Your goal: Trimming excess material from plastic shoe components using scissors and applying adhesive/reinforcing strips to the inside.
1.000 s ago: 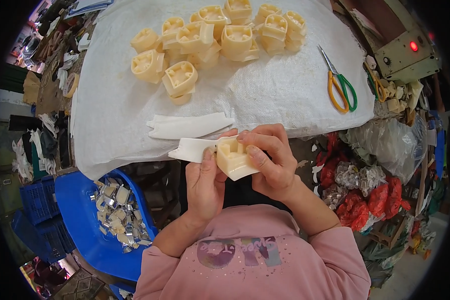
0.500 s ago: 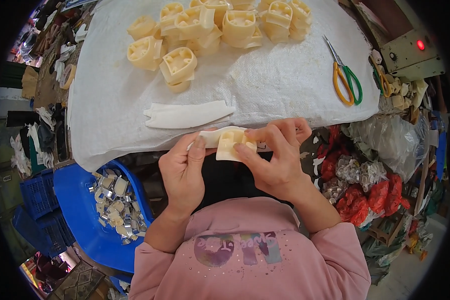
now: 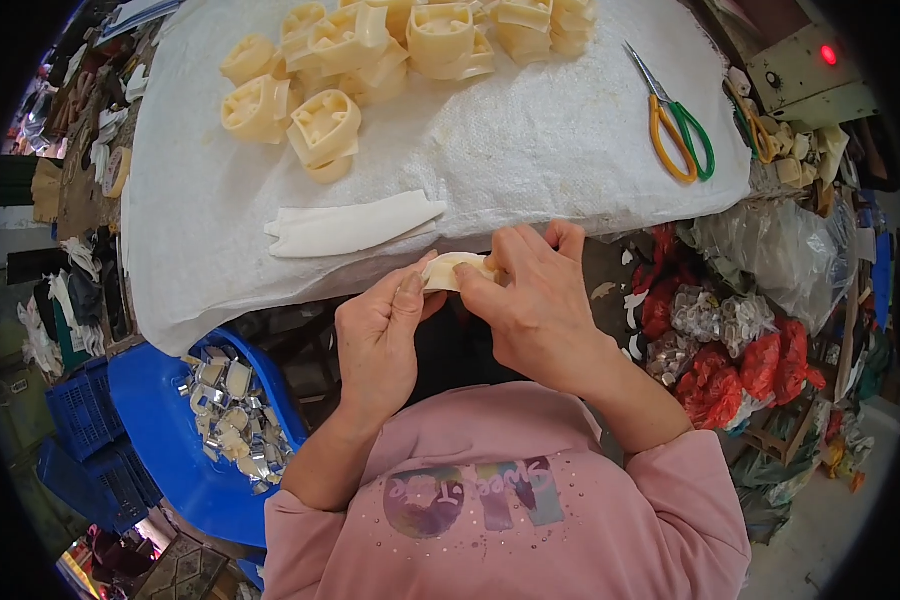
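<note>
In the head view, the left hand [image 3: 378,335] pinches the left end of a cream piece [image 3: 444,274]; the right hand's [image 3: 538,305] fingers grasp its other end, so it sits between both. Just beyond the left fingers lie white strips [image 3: 355,225]; farther off, cream moulded parts [image 3: 324,133]; beyond the right fingers, scissors [image 3: 664,97].

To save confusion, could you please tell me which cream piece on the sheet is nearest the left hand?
On the white sheet, it's the cream piece lowest in view; the others lie farther from the left hand.
</note>
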Demonstrator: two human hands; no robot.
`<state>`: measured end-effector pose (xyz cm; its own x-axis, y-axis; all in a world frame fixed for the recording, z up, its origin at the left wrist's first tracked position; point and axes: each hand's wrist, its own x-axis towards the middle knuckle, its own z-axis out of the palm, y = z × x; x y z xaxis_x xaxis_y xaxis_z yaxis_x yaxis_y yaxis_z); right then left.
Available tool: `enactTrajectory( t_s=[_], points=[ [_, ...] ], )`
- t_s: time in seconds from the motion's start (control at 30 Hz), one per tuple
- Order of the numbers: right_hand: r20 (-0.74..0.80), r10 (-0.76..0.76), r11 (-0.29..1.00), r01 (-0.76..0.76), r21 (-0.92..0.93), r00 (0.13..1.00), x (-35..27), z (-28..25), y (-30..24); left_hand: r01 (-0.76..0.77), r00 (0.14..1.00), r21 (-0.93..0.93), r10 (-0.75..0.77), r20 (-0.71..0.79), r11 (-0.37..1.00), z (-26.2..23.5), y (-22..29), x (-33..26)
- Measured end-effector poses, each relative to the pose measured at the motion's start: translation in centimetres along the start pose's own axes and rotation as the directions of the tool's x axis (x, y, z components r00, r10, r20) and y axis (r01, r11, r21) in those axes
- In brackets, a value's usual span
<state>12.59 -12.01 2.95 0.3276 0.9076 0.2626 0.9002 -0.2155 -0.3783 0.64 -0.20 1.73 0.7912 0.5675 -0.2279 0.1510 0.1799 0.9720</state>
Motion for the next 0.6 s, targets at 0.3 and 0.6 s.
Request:
enactTrajectory(
  t_s=[0.3,0.6],
  points=[
    [-0.068,-0.027,0.999,0.028,0.020,0.997,-0.7,1.9,0.3,-0.299,0.953,0.634,0.257,0.160,0.714,0.2,0.0,-0.2],
    [-0.196,-0.087,0.906,0.159,0.393,0.977,-0.6,2.0,2.5,0.190,0.909,-0.259,-0.070,0.410,0.947,-2.7,-2.3,0.6]
  ],
)
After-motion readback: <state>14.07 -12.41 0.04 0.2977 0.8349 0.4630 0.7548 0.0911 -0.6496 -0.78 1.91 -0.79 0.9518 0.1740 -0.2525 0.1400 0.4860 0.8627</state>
